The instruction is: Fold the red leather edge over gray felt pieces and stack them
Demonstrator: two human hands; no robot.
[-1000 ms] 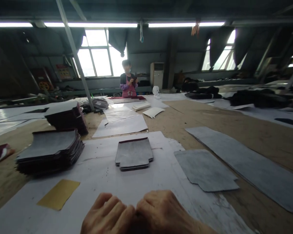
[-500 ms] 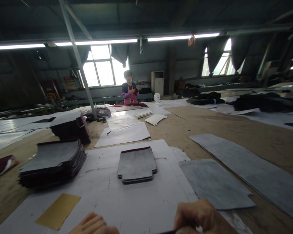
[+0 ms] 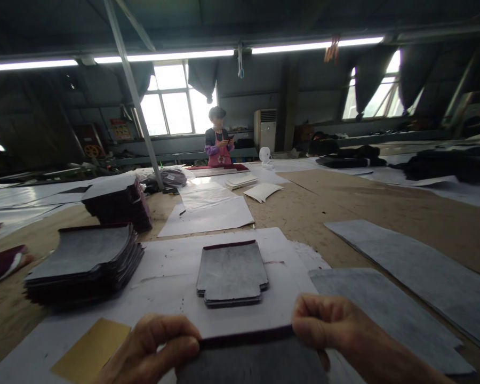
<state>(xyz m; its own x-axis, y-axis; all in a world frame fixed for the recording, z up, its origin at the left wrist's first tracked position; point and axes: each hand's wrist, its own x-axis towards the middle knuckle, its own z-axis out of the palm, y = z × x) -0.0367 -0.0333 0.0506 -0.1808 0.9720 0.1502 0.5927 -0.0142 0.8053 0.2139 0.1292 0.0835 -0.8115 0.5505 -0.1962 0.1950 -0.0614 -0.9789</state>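
A dark grey fabric panel [image 3: 252, 360] with a folded dark edge is stretched between my two hands at the bottom of the head view. My left hand [image 3: 156, 344] pinches its far left corner. At the far right corner, my right hand [image 3: 332, 325] grips the same edge. The panel's lower part is out of frame. Just beyond it lies a small stack of notched grey panels [image 3: 232, 272] with a maroon strip along the far edge, resting on a white sheet [image 3: 164, 266]. A yellow card [image 3: 90, 352] lies left of my left hand.
A tall stack of grey panels [image 3: 84, 266] stands at left, another stack [image 3: 118, 200] behind it. Large grey pieces [image 3: 384, 314] lie at right. A slanted metal pole [image 3: 134, 96] rises at the table's far side. Beyond, a person in a pink apron [image 3: 219, 154] stands.
Both hands have come up into view, raising the grey panel's edge, which barely showed before. My left hand now pinches its corner. The whole view has shifted slightly.
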